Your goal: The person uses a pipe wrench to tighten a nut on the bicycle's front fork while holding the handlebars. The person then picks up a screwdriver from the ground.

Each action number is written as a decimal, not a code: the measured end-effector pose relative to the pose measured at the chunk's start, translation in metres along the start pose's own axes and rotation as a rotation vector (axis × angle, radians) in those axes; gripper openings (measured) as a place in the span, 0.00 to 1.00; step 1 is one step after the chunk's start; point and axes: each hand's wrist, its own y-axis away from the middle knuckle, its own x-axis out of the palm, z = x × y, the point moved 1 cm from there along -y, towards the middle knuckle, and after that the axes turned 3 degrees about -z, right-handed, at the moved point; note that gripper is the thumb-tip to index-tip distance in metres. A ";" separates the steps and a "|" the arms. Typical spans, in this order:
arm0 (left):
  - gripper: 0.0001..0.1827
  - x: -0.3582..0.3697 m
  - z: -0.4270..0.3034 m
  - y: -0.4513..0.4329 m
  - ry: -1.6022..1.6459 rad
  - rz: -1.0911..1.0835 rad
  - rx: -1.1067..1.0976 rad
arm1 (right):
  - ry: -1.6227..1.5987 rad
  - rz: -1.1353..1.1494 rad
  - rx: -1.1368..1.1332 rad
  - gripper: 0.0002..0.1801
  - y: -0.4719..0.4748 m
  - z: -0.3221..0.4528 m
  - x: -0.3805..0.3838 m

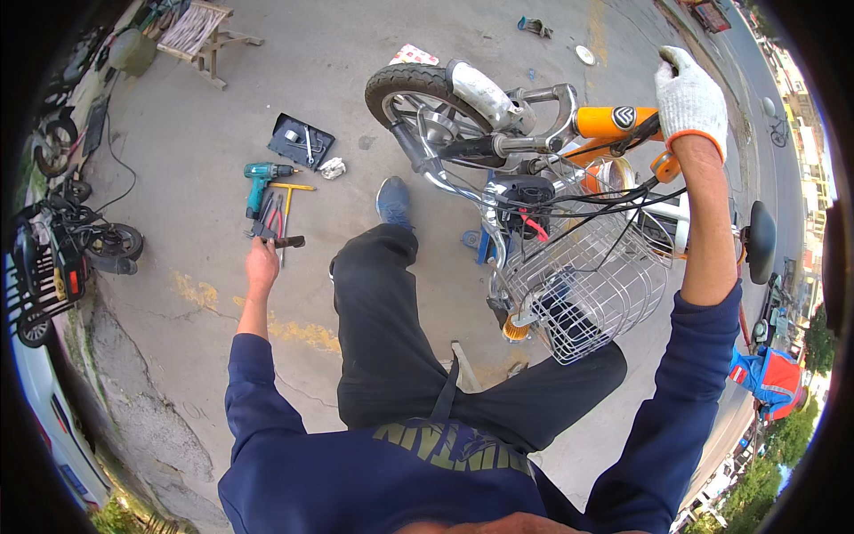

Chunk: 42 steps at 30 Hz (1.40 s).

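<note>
My bare left hand (262,268) is closed on the end of a dark, flat-looking tool (291,241), whose exact kind I cannot tell, just above the concrete. Beside it lie pliers with red handles (274,217), a yellow T-handle wrench (288,193) and a teal cordless drill (257,187). My right hand (691,93), in a white knit glove, is at the orange frame (617,120) of an electric bike; whether its fingers grip anything is hidden. The bike's front wheel (434,110) points away to the left, and its wire basket (594,287) hangs over my right leg.
A black tray (301,139) holding a wrench and small parts lies past the drill, near a crumpled white rag (332,168). Farther off stand a wooden folding stool (200,37) and parked scooters (60,260). A person in a blue and red jacket (777,384) is far right.
</note>
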 end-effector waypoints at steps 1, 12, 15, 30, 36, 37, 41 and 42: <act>0.16 -0.028 -0.011 0.014 0.008 -0.018 -0.009 | 0.012 0.017 0.020 0.19 -0.003 0.013 0.001; 0.08 -0.287 -0.213 0.146 0.351 -0.327 0.251 | -0.413 0.166 0.121 0.14 0.000 0.031 -0.043; 0.08 -0.319 -0.232 0.170 0.442 -0.336 0.259 | -0.553 0.113 0.124 0.14 -0.007 0.065 -0.039; 0.07 -0.244 -0.448 0.156 0.625 0.141 0.811 | -0.453 0.145 0.189 0.19 -0.005 0.038 -0.013; 0.09 -0.275 -0.486 0.150 0.740 0.179 0.842 | -0.514 0.190 0.162 0.35 0.006 0.014 -0.030; 0.09 -0.285 -0.481 0.146 0.750 0.169 0.820 | -0.551 0.200 0.105 0.37 0.011 0.015 -0.050; 0.09 -0.298 -0.494 0.144 0.807 0.150 0.859 | -0.823 0.045 -0.016 0.27 0.095 -0.019 -0.110; 0.09 -0.299 -0.507 0.152 0.788 0.159 0.901 | -0.956 -0.004 -0.066 0.34 0.139 -0.034 -0.113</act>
